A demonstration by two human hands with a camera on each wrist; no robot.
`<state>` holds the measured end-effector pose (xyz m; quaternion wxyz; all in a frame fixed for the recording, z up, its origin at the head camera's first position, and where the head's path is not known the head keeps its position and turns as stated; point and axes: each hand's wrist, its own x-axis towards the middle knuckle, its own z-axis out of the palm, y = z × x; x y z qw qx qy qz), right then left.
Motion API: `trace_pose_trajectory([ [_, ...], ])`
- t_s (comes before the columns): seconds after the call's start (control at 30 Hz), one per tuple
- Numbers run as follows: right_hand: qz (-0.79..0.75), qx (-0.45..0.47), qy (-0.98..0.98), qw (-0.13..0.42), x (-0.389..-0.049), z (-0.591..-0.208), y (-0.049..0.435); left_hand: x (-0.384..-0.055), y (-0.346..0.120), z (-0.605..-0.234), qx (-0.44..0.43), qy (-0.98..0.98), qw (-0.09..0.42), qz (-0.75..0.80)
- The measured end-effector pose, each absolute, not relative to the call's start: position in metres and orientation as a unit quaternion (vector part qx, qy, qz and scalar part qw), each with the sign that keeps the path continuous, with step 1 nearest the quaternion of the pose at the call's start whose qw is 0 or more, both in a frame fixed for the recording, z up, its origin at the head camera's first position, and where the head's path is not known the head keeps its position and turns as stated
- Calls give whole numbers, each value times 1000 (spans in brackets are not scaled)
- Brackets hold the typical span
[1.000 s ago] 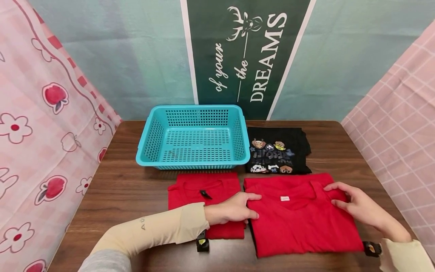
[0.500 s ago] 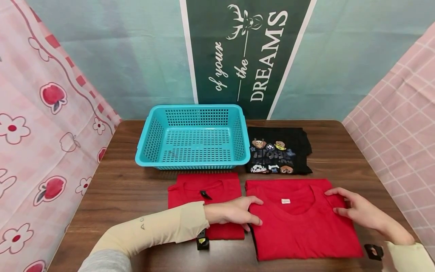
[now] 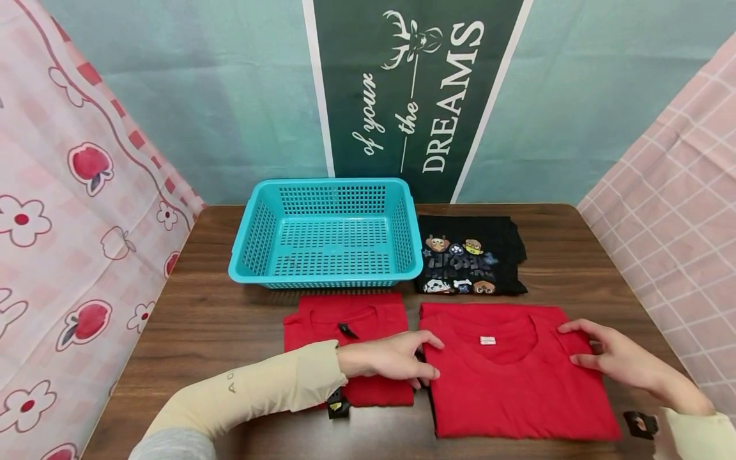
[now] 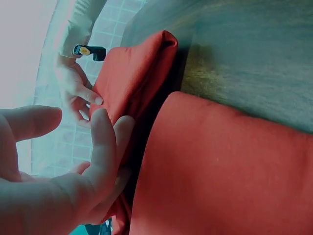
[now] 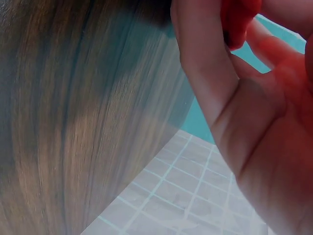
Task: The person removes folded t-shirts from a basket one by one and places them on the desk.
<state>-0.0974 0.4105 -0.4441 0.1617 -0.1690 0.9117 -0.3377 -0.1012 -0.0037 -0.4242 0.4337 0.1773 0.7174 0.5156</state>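
Note:
A folded red T-shirt (image 3: 517,396) with a white neck label lies flat on the table at the right. My left hand (image 3: 402,356) is at its left edge, the fingertips right at the folded side. In the left wrist view the left thumb (image 4: 36,122) stands apart from the cloth. My right hand (image 3: 623,361) pinches the shirt's right edge near the shoulder; a bit of red cloth (image 5: 237,24) shows between its fingers in the right wrist view. A second folded red T-shirt (image 3: 345,313) with a black tag lies under my left forearm, partly hidden.
An empty turquoise plastic basket (image 3: 333,278) stands at the back of the wooden table (image 3: 218,319). Beside it lies a folded black T-shirt (image 3: 506,255) with cartoon dog prints. Patterned cloths hang on the left, back and right.
The right-hand red T-shirt first came a little toward me, then slid slightly right along with my right hand. My left thumb has drawn back a little toward the shirt's edge.

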Motion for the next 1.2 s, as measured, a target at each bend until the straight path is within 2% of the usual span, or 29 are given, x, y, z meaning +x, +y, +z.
trace_pose_trajectory([
  [0.23, -331, -164, 917, 153, -98, -443, 413, -101, -4, -424, 194, 739, 421, 488],
  [0.53, -343, -145, 906, 202, -97, -443, 419, -103, -3, -430, 210, 748, 425, 464],
  [0.73, -352, -114, 893, 256, -98, -442, 422, -106, -4, -430, 274, 782, 381, 411],
  [0.9, -366, -108, 880, 281, -101, -438, 426, -110, -18, -428, 369, 790, 329, 362],
  [1.03, -307, -132, 913, 235, -102, -429, 428, -114, -45, -427, 429, 770, 299, 365],
  [1.2, -211, -171, 958, 91, -103, -413, 420, -117, -88, -420, 435, 771, 256, 388],
])
